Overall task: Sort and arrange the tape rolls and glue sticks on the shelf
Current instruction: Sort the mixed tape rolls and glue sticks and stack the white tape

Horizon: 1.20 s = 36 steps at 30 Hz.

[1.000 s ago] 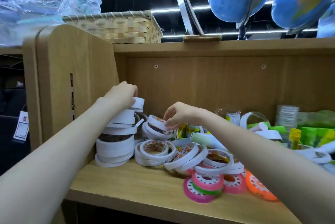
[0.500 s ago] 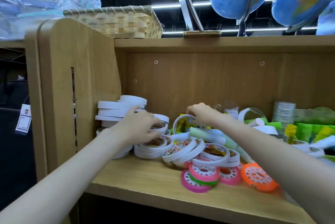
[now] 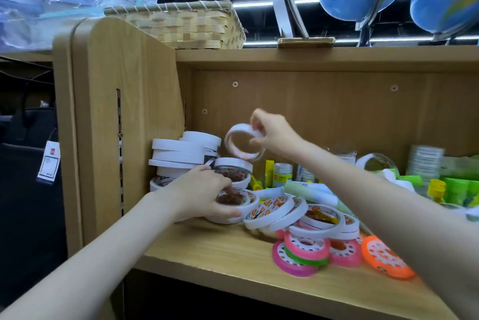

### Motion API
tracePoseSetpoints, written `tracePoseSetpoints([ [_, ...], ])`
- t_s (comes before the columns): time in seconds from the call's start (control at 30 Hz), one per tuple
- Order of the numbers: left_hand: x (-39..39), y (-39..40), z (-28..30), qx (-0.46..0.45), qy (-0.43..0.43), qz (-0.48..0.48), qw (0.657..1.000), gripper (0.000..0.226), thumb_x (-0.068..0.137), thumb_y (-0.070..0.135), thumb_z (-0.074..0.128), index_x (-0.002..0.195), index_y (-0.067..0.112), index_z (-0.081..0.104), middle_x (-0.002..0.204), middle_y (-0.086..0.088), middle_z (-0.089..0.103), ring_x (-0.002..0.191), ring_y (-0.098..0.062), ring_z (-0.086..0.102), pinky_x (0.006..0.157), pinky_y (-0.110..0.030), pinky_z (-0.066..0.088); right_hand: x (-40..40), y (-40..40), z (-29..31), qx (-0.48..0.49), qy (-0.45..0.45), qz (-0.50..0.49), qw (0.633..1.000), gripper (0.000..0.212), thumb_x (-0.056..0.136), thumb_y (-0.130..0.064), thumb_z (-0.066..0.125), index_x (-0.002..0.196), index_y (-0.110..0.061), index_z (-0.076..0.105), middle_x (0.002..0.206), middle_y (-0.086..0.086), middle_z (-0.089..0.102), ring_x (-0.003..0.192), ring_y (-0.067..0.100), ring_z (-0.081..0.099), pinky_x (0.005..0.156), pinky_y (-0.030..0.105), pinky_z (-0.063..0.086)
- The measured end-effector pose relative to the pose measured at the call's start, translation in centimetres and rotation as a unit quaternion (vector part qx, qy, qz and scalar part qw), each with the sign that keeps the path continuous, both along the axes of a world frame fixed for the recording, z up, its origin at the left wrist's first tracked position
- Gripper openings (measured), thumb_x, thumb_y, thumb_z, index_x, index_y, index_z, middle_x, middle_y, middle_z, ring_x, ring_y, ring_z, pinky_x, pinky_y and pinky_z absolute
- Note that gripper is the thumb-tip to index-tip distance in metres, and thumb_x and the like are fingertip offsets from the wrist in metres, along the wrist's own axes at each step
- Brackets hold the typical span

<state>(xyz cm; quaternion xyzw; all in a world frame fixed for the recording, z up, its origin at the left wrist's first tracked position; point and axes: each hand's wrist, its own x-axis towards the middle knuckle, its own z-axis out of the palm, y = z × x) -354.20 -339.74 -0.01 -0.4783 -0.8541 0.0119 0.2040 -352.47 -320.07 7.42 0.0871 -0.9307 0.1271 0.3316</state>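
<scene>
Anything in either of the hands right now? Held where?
Right hand pinches a white tape roll by its upper right rim, lifted clear of the pile. Left hand grips the low stack of tape rolls by its side.

One head-worn wide-angle view looks forward and slightly down into the shelf at close range, both forearms reaching in from below.

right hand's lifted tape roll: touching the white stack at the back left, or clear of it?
Apart. Head view: the lifted roll, pinched in the right hand, hangs with bare back panel showing between it and the white stack.
</scene>
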Motion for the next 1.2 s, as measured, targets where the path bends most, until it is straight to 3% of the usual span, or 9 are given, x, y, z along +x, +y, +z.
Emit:
tracePoseSetpoints([
  [0.1, -0.4, -0.1, 0.0, 0.006, -0.023, 0.01, 1.0, 0.085, 0.054, 0.076, 0.022, 0.114, 0.023, 0.05, 0.102, 0.006, 0.06, 0.101, -0.014, 0.047, 0.082, -0.021, 0.028, -0.3, -1.2, -1.6, 0.079, -0.155, 0.043, 0.984, 0.017, 0.081, -0.006, 0.062, 0.097, -0.01, 0.066, 0.096, 0.004, 0.066, 0.087, 0.015, 0.059, 0.07, 0.017, 0.037],
  [0.27, 0.4, 0.0, 0.7, 0.11, -0.149, -0.043, 0.982, 0.07, 0.071, 0.069, 0.051, 0.124, 0.023, 0.045, 0.122, 0.007, 0.056, 0.112, -0.011, 0.051, 0.094, -0.031, 0.042, 0.9, 1.9, -0.7, -0.101, -0.158, 0.005, 0.982, 0.017, 0.089, -0.005, 0.052, 0.1, -0.009, 0.065, 0.093, 0.006, 0.066, 0.079, 0.021, 0.067, 0.075, 0.028, 0.057],
  [0.4, 0.0, 2.1, 0.5, 0.077, -0.061, -0.041, 0.994, 0.094, 0.065, 0.076, 0.04, 0.144, 0.026, 0.026, 0.152, 0.005, 0.024, 0.139, -0.012, 0.021, 0.112, -0.029, 0.021, 1.0, 2.1, -1.8, -0.001, -0.351, -0.071, 0.934, 0.036, 0.093, -0.029, 0.054, 0.127, -0.017, 0.051, 0.105, 0.002, 0.057, 0.087, 0.019, 0.061, 0.067, 0.027, 0.054],
  [0.5, -0.7, 3.4, 0.1, -0.014, -0.075, 0.043, 0.996, 0.105, 0.057, 0.08, 0.032, 0.148, 0.029, 0.017, 0.158, 0.002, 0.004, 0.144, -0.02, 0.003, 0.116, -0.04, 0.006, 0.0, 1.1, -3.2, 0.102, -0.398, -0.078, 0.908, 0.049, 0.091, -0.041, 0.053, 0.136, -0.026, 0.042, 0.123, -0.001, 0.051, 0.103, 0.019, 0.053, 0.084, 0.038, 0.052],
  [0.57, -0.7, 3.6, 0.0, -0.032, -0.098, 0.061, 0.993, 0.099, 0.061, 0.074, 0.033, 0.147, 0.028, 0.02, 0.156, 0.003, 0.015, 0.142, -0.019, 0.013, 0.113, -0.036, 0.009, -0.2, 0.9, -3.5, 0.137, -0.411, -0.073, 0.899, 0.051, 0.088, -0.043, 0.057, 0.135, -0.025, 0.043, 0.127, -0.001, 0.051, 0.111, 0.02, 0.051, 0.096, 0.043, 0.046],
  [0.67, -0.5, 3.5, 0.2, -0.028, -0.116, 0.048, 0.992, 0.092, 0.064, 0.069, 0.036, 0.144, 0.025, 0.028, 0.147, 0.001, 0.037, 0.134, -0.018, 0.033, 0.108, -0.031, 0.026, 0.5, 1.6, -3.0, 0.089, -0.438, -0.058, 0.893, 0.051, 0.083, -0.038, 0.066, 0.13, -0.029, 0.047, 0.1, -0.01, 0.053, 0.1, 0.016, 0.052, 0.097, 0.043, 0.046],
  [0.87, 0.2, 3.0, 0.5, 0.023, -0.162, 0.031, 0.986, 0.078, 0.068, 0.067, 0.05, 0.132, 0.023, 0.045, 0.136, 0.006, 0.049, 0.124, -0.013, 0.045, 0.101, -0.031, 0.037, 1.8, 3.8, -2.4, 0.007, -0.358, -0.022, 0.934, 0.019, 0.08, -0.008, 0.067, 0.096, -0.017, 0.062, 0.086, 0.005, 0.063, 0.068, 0.012, 0.056, 0.063, 0.028, 0.048],
  [1.03, 1.4, 1.7, -0.1, 0.133, -0.212, -0.023, 0.968, 0.042, 0.084, 0.043, 0.063, 0.119, 0.02, 0.057, 0.117, 0.004, 0.059, 0.11, -0.012, 0.053, 0.095, -0.034, 0.042, 4.0, 6.0, -0.6, -0.101, -0.279, 0.0, 0.955, 0.018, 0.082, 0.004, 0.061, 0.095, -0.008, 0.065, 0.089, 0.007, 0.064, 0.075, 0.018, 0.061, 0.075, 0.031, 0.055],
  [1.2, 2.7, 2.3, -0.3, 0.148, -0.23, -0.062, 0.96, 0.037, 0.086, 0.051, 0.055, 0.112, 0.025, 0.062, 0.111, 0.012, 0.059, 0.107, -0.003, 0.052, 0.094, -0.022, 0.04, 6.6, 7.4, 0.8, -0.106, -0.233, -0.029, 0.966, 0.011, 0.082, 0.0, 0.062, 0.084, -0.01, 0.059, 0.077, 0.011, 0.063, 0.059, 0.012, 0.06, 0.057, 0.022, 0.052],
])
